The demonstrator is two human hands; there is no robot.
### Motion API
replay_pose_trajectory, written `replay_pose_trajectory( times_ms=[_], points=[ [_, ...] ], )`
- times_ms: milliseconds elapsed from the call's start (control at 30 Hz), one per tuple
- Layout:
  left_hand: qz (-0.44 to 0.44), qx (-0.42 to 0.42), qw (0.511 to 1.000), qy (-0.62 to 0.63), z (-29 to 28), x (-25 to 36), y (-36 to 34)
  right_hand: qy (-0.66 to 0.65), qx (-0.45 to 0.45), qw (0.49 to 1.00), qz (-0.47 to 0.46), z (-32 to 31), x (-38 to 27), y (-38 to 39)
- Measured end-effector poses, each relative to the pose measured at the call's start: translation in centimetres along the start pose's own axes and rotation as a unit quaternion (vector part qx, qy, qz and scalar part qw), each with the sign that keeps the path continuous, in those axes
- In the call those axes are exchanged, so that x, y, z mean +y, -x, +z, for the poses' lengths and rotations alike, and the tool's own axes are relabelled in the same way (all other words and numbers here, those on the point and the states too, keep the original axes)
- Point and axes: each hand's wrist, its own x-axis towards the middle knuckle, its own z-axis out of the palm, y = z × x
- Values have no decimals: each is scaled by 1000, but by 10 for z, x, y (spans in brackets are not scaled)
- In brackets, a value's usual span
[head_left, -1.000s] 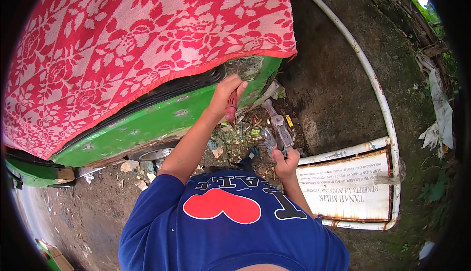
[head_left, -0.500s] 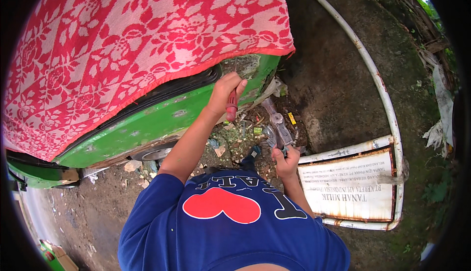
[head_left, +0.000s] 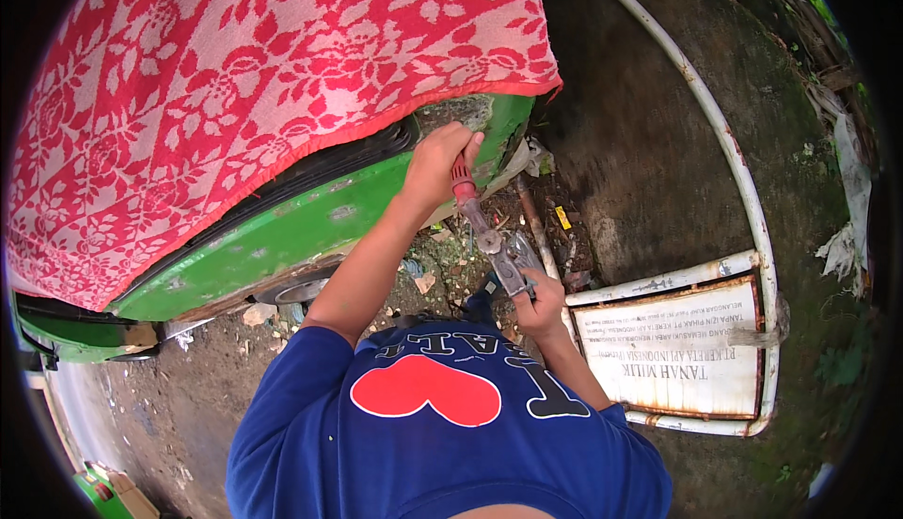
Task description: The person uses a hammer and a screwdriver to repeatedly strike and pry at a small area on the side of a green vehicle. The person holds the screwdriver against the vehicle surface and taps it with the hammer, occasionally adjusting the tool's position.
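My left hand (head_left: pixel 438 165) is closed around a red-handled tool (head_left: pixel 460 177) shaped like a screwdriver. It is held against the corner of a green vehicle body (head_left: pixel 310 212), and its far end is hidden by the fist and panel. My right hand (head_left: pixel 541 304) grips grey metal pliers (head_left: pixel 490 244) with a round pivot, their handles inside my fingers. The pliers' head meets the near end of the red handle, or overlaps it from this viewpoint.
A red and pink floral blanket (head_left: pixel 282 68) covers the vehicle's top. At the right stands a white pipe frame (head_left: pixel 712 115) with a rusty-edged sign panel (head_left: pixel 673 354). Rubble and litter (head_left: pixel 428 270) lie on the ground below my hands, beside a wheel (head_left: pixel 301 290).
My right hand has shifted slightly left, bringing the pliers up and left to the end of the red handle. Before, a gap separated them. My left hand has stayed nearly in place.
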Motion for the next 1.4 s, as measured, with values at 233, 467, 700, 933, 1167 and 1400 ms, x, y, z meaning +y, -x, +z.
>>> replay_pose_trajectory(
  times_ms=[233, 467, 700, 933, 1167, 1400],
  points=[
    [-19, 8, 999, 24, -1, 4, -4, -104, 7, 994, -21, -5, 18, 25],
    [-20, 7, 998, 56, 1, 1, 8, -90, 11, 994, 54, -5, 10, 21],
    [-12, 38, 998, 54, -2, 2, 4, -97, 2, 992, 84, -4, 15, 25],
    [-15, 41, 998, 54, -1, -1, 3, -94, 0, 991, 94, -6, 14, 22],
    [-12, 41, 998, 49, 0, -1, 2, -78, -3, 993, 89, -9, 8, 19],
    [-21, 49, 997, 57, 3, 1, -1, -6, -22, 1000, -5, -15, -20, -13]
  ],
)
